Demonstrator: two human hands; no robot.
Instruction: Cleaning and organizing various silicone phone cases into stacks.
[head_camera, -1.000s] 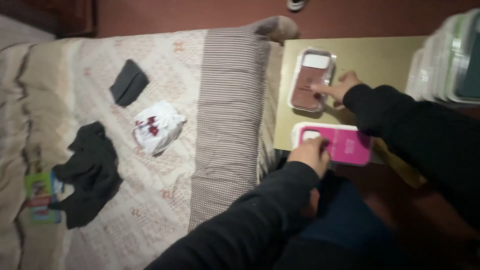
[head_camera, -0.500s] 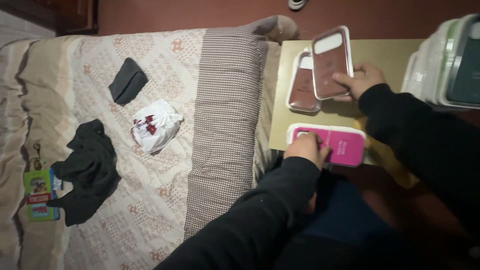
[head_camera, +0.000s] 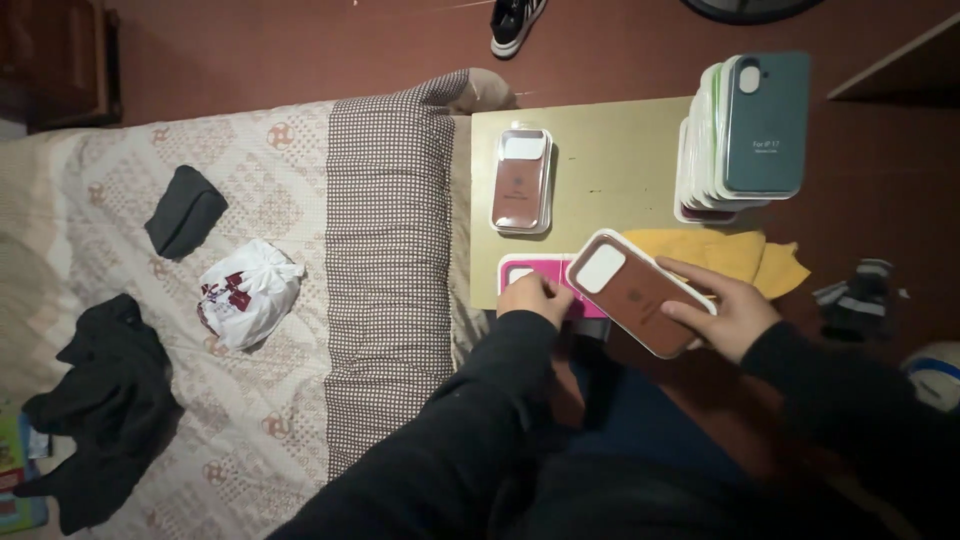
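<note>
Brown phone case in white-rimmed clear pack (head_camera: 640, 292) held tilted above worktop (head_camera: 610, 170) near edge, right hand (head_camera: 722, 315) fingers gripping its end only; loose hold risks drop. Left hand (head_camera: 535, 297) fingers curled, pressing pink case pack (head_camera: 545, 272) overhanging near edge; may tip off. Tall case stack (head_camera: 745, 135) at far right corner could topple if bumped.

On the patterned bedspread (head_camera: 120, 200): dark folded cloth (head_camera: 185, 211), knotted white bag (head_camera: 247, 291), crumpled black garment (head_camera: 100, 405); a shoe (head_camera: 516, 20) beyond.

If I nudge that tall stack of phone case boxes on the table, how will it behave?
The stack of case boxes would probably slide or topple: it is tall, uneven, and leans near the table edge. The glossy packs look slippery and light.
</note>
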